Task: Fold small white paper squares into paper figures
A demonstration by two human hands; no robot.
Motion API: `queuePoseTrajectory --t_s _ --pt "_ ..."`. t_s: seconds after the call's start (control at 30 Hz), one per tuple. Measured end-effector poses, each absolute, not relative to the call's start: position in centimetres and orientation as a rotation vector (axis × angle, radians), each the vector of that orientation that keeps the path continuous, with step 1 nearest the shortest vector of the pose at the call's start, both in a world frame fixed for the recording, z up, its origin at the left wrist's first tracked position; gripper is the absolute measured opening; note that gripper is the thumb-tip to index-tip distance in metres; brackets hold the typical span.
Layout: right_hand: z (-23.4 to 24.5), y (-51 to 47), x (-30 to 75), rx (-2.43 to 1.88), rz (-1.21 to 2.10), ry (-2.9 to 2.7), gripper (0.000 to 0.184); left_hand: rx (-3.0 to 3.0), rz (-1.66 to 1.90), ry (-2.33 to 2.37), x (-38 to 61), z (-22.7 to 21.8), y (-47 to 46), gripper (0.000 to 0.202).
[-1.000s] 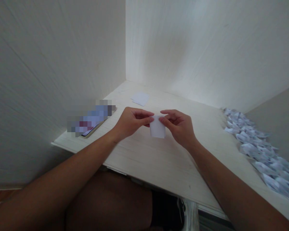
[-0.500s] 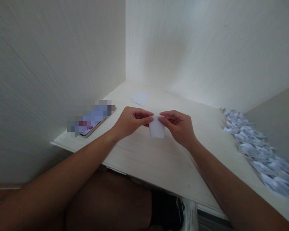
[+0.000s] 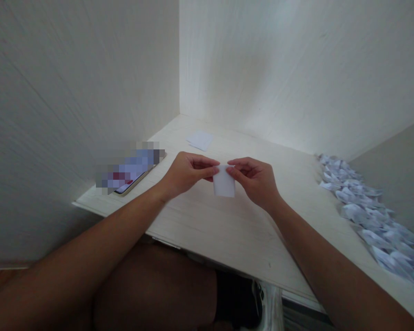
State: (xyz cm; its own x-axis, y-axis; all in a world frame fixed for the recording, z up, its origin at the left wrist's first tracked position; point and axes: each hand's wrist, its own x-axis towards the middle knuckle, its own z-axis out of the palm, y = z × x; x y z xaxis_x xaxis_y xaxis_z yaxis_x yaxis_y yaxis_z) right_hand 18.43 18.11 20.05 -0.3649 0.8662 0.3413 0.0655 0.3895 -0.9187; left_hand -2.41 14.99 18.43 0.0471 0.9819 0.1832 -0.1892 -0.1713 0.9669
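Note:
A small white piece of paper (image 3: 224, 185) is held between my two hands above the pale table. My left hand (image 3: 193, 172) pinches its upper left corner between thumb and fingers. At the upper right corner, my right hand (image 3: 253, 177) grips it the same way, thumb on the near face. The paper's lower edge hangs free toward me. Beyond my left hand, a few loose white paper sheets (image 3: 200, 139) lie overlapping on the table.
A phone (image 3: 134, 172) with a blurred screen rests near the left wall. Along the table's right side runs a long heap of folded white papers (image 3: 372, 211). Walls (image 3: 241, 69) enclose the back and left of the table (image 3: 207, 225). My leg is below the front edge.
Almost nothing differs. Both hands keep their hold on the paper, and the whole view has shifted very slightly.

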Motion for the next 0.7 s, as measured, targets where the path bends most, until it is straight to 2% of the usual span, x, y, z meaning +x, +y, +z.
queuePoseTrajectory --t_s 0.7 --pt "20.12 18.17 18.52 -0.848 1.113 -1.728 0.027 1.203 1.373 0.926 -2.44 18.42 14.76 0.035"
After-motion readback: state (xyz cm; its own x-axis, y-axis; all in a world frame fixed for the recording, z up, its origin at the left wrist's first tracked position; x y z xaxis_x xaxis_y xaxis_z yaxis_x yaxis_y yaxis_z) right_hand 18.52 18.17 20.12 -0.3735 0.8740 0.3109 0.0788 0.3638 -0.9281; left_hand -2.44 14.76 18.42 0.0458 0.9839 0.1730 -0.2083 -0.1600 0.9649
